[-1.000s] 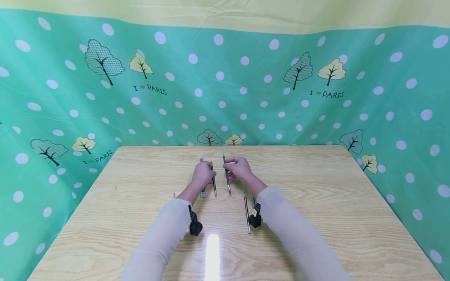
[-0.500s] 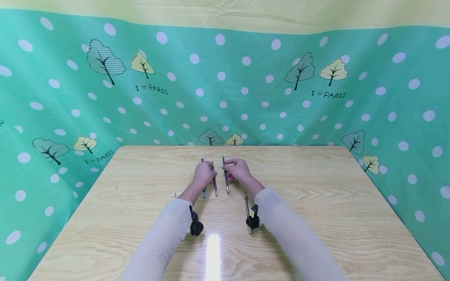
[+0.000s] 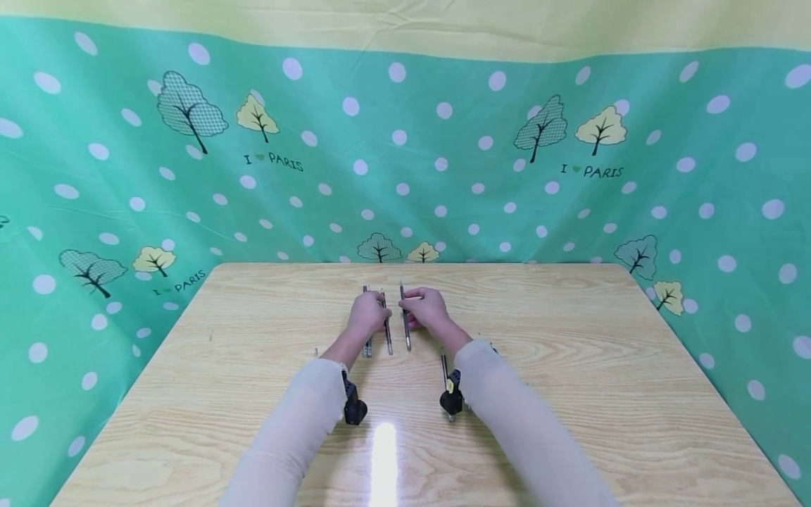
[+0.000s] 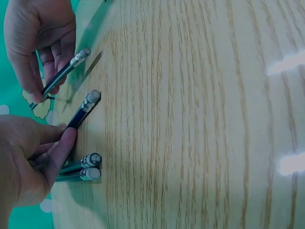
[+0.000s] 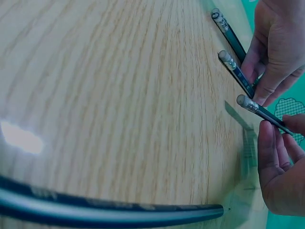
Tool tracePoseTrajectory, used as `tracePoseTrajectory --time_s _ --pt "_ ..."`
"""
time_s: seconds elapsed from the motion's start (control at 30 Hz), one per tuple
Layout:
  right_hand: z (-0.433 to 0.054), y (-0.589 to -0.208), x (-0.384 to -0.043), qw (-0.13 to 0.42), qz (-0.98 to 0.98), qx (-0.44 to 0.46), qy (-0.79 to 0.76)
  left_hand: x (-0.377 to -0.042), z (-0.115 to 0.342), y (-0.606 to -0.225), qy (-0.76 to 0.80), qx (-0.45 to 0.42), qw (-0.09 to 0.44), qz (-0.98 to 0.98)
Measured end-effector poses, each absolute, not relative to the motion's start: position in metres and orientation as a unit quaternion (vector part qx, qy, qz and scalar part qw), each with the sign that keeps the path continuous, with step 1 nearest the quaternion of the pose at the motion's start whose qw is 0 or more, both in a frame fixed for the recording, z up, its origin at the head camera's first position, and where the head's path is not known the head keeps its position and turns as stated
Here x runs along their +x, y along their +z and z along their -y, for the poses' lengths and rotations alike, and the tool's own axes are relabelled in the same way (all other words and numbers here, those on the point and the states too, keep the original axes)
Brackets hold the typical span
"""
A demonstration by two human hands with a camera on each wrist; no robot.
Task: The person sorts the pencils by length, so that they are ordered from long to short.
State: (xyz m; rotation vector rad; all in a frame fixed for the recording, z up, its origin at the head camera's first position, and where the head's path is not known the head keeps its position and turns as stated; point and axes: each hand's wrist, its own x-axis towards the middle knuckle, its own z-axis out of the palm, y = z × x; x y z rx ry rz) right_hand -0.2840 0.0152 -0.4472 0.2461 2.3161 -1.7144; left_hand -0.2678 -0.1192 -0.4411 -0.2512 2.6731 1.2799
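Observation:
At the far middle of the table, my left hand [image 3: 366, 315] pinches a dark pencil [image 4: 82, 112] between thumb and fingertips, its eraser end toward me. Two more pencils [image 3: 367, 347] lie side by side, partly hidden under that hand; their eraser ends [image 4: 90, 167] show in the left wrist view. To the right, my right hand [image 3: 428, 308] holds another pencil [image 5: 262, 111] by thumb and fingers. That pencil is raised over the wood, its shadow apart from it, and stands nearly parallel to the left hand's pencil with a small gap.
Another dark pencil [image 3: 445, 365] lies on the wooden table [image 3: 266, 401], partly covered by the right wrist camera [image 3: 452, 394]. A small tip [image 3: 316, 351] shows beside the left sleeve. Behind the table's far edge hangs a green dotted curtain [image 3: 380, 204].
My right hand has shifted slightly left and nearer with its pencil, narrowing the gap to the left hand's pencil. The right wrist camera now covers more of the lying pencil. My left hand keeps still.

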Motion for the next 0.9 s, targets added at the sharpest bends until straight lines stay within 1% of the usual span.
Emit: tracePoseTrajectory --time_s 0.4,0.9 --pt "-0.0080 -0.4511 -0.2886 0.130 -0.791 0.097 -0.591 -0.2699 0.1184 -0.4430 0.418 -0.089 0.079 -0.900" --pt "-0.0070 -0.4548 -0.2848 0.131 -0.792 0.084 -0.590 -0.2709 0.1204 -0.4467 0.426 -0.084 0.074 -0.898"
